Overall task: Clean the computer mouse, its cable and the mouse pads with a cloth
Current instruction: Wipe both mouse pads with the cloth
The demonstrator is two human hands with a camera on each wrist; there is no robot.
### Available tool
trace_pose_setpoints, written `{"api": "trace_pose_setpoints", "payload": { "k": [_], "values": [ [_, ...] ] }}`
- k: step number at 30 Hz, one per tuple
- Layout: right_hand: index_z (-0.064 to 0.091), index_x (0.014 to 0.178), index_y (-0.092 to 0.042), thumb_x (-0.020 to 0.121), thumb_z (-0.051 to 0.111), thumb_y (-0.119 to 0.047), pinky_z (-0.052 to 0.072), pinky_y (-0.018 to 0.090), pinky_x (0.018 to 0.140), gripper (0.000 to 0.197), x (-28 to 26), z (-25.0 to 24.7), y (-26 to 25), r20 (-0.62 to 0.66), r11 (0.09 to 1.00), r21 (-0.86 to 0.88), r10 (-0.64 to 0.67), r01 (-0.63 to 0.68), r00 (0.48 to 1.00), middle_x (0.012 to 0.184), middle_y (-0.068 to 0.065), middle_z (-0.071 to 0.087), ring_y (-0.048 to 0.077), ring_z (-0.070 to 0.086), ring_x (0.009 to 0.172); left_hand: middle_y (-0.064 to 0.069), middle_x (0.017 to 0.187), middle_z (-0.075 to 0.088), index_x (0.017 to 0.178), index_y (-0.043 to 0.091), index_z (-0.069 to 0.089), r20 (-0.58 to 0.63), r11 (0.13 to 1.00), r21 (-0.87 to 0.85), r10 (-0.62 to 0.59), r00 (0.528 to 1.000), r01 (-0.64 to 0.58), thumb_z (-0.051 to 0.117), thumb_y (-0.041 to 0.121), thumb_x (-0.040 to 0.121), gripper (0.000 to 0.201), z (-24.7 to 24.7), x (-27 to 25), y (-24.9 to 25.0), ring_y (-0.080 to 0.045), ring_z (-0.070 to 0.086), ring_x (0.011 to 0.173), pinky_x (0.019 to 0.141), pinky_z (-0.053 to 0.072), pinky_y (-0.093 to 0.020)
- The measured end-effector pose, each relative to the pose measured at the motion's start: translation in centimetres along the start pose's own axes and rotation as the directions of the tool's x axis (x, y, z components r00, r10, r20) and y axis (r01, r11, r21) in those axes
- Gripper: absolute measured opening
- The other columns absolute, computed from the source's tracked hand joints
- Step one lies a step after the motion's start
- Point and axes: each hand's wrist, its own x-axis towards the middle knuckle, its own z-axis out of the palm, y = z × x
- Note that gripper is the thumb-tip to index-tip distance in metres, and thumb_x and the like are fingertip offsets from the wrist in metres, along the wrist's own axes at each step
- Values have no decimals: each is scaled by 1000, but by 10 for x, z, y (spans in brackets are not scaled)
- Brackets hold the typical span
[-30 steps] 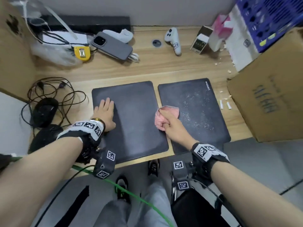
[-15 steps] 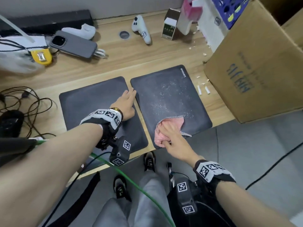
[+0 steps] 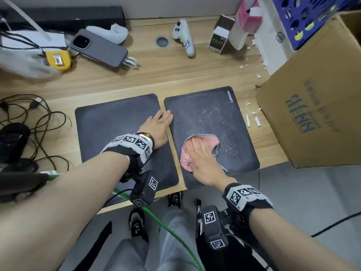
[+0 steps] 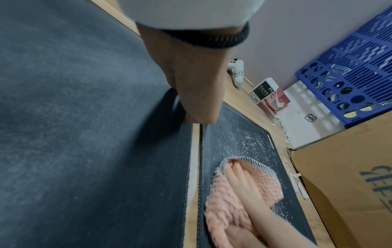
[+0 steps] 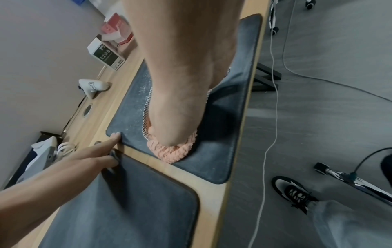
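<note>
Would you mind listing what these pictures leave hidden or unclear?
- Mouse: head view, dark blur at left edge.
- Pad under the cloth: hidden by cloth and right hand.
- Left hand fingertips: left wrist view, hidden behind the palm.
- Box print: too small.

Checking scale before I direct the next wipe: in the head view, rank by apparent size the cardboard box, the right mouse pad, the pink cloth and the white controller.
1. cardboard box, though cut off by the frame edge
2. right mouse pad, partly covered
3. pink cloth, bunched under the right hand
4. white controller; it lies farther from the camera, so its last place is less sure.
</note>
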Motion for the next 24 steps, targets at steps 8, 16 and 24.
{"api": "trace_pose_setpoints", "payload": {
  "k": [8,16,24],
  "values": [
    [-9,152,-10,99,35,-19,-11,45,119,70,64,-33,-1,1,996,-82,-28,28,1000,160,9,-16,26,-20,147,-3,160,8,151,7,-15,26,952,-299,-66,997,71,50,9,80,96,-3,-10,3,-25,17,142,116,12,-34],
    [-10,152,-10,100,35,-18,-12,40,117,69,84,-51,-8,-14,998,-53,-20,20,1000,160,8,-17,23,-19,147,-4,161,-4,150,5,-15,6,969,-242,-57,998,57,69,62,68,130,6,-3,-1,-16,-2,148,120,0,-36],
    [-9,152,-10,99,38,-16,-10,43,119,71,17,-17,14,5,999,47,-3,3,1000,160,5,-17,17,-22,145,-3,161,-3,150,8,-16,-35,962,-227,-160,986,148,76,61,64,137,14,-4,11,-13,-6,148,121,-1,-38]
  ]
}}
